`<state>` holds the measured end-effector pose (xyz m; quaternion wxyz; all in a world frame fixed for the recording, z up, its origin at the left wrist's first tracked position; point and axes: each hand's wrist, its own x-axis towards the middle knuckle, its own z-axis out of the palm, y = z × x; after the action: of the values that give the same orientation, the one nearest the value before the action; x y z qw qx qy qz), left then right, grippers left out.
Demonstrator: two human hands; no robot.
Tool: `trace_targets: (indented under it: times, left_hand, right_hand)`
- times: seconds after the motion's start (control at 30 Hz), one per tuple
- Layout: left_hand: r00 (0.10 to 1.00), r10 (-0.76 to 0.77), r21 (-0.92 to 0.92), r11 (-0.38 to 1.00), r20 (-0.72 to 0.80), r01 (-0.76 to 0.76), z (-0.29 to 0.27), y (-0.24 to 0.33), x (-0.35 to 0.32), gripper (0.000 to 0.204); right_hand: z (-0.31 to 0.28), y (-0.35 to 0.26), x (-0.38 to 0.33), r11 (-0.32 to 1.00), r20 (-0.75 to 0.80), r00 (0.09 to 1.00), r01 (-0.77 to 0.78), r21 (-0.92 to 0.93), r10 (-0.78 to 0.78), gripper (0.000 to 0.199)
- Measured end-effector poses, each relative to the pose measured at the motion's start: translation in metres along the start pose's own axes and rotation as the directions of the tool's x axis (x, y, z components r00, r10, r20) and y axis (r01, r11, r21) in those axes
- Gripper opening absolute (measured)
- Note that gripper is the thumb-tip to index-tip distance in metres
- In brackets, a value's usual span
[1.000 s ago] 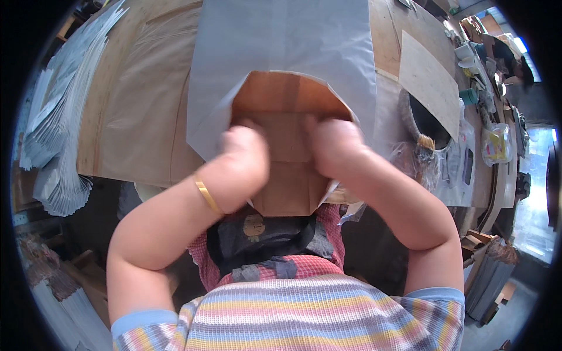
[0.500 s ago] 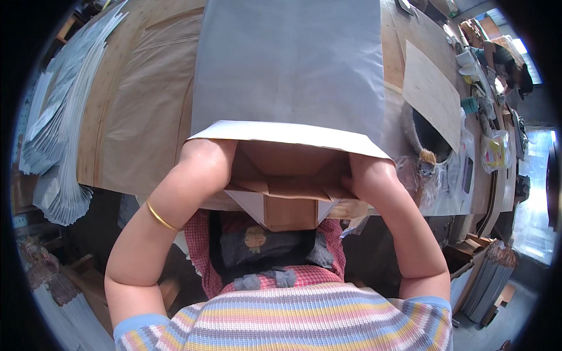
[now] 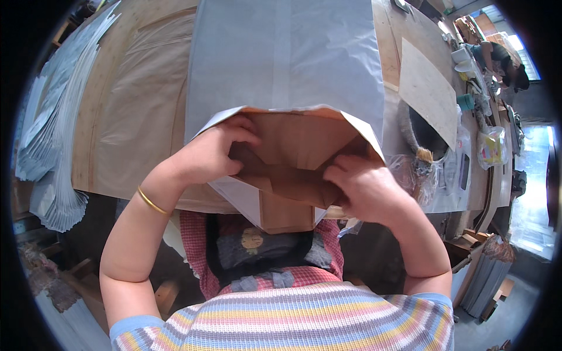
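Folding at the open end of a grey paper bag (image 3: 287, 58), centre frame: both hands are on its brown inner flaps (image 3: 298, 175). The bag lies flat on the wooden table (image 3: 114, 88), running from the top edge of the frame down to its open mouth at centre, which faces the person. Grey outside, brown inside.

Left hand (image 3: 213, 155), centre left: fingers curled over the left inner flap, pinching or pressing the paper just under the grey rim. Grip narrow, closed on the flap. Gold bangle (image 3: 151, 202) on the left wrist.

Right hand (image 3: 363, 187), centre right: fingers bent, tips pressed onto the folded brown flap at the right side of the mouth. Whether it pinches the paper or only presses it down, cannot tell; thumb hidden. The two hands are near each other but apart, with flap between them.

A brown tab of the bag (image 3: 284, 213) hangs down over the table edge below the hands, toward the person's lap.

Left edge of frame: stack of grey flat bags (image 3: 55, 134), fanned out. Upper left, under the bag: large brown paper sheet (image 3: 143, 117). Upper right: pale board (image 3: 427, 90) leaning over a dark round basin (image 3: 424, 137), clear plastic bags (image 3: 492, 146) beside it. Far upper right: another person (image 3: 497, 58) bent over the table, well apart.

Bottom: striped shirt (image 3: 304, 319), own forearms coming up from the lower edge.
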<state>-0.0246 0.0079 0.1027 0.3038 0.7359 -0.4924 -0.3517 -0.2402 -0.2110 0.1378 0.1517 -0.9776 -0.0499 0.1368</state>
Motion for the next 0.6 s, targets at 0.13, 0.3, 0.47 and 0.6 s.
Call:
trace_targets:
  times: [0.13,0.3,0.47,0.6]
  left_hand:
    - [0.972,0.107,0.261,0.952,0.211,-0.161,-0.008,0.013,0.002,0.051]
    - [0.976,-0.065,0.279,0.960,0.208,0.005,-0.016,0.013,0.003,0.039]
    - [0.910,-0.070,0.298,0.932,-0.410,0.206,0.044,-0.012,0.028,0.009]
    - [0.968,-0.229,0.175,0.954,-0.104,0.244,0.019,0.006,0.022,0.021]
  right_hand:
    - [0.012,-0.002,0.006,0.999,-0.092,0.995,-0.037,-0.030,0.034,0.015]
    - [-0.013,0.025,0.038,0.900,0.022,0.926,-0.373,0.226,0.378,0.011]
    - [0.033,0.022,0.037,0.933,-0.427,0.850,-0.358,-0.039,0.308,0.011]
    - [0.013,0.015,-0.052,0.993,-0.691,0.716,-0.029,0.115,0.101,0.012]
